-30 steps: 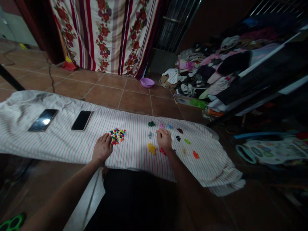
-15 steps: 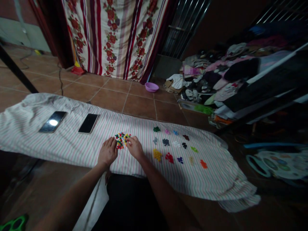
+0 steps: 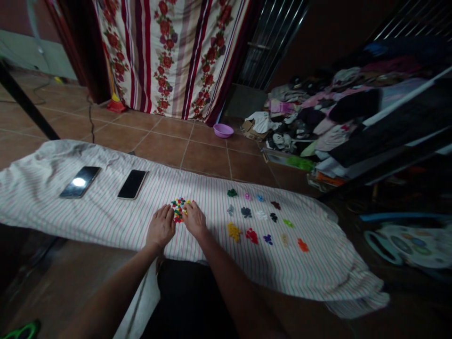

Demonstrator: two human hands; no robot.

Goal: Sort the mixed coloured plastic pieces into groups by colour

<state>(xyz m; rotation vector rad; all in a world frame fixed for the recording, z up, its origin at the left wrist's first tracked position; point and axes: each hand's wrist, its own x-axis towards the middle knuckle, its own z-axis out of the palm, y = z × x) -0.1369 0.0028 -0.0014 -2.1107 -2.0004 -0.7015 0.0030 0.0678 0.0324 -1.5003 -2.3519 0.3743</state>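
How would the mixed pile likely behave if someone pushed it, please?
The mixed pile would probably scatter rather than slide as one, since its many small pieces look separate. Each should feel light, being tiny beside the right hand. The cloth underneath may drag slightly, so they seem unlikely to roll far.

on the cloth [image 3: 212, 193], a pile [image 3: 178, 214] lies right of two phones [image 3: 132, 184] and left of many clusters [image 3: 246, 212].

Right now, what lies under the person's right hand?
The right hand is over the striped cloth, with small multicoloured pieces visible to its left; whatever lies directly beneath it is covered.
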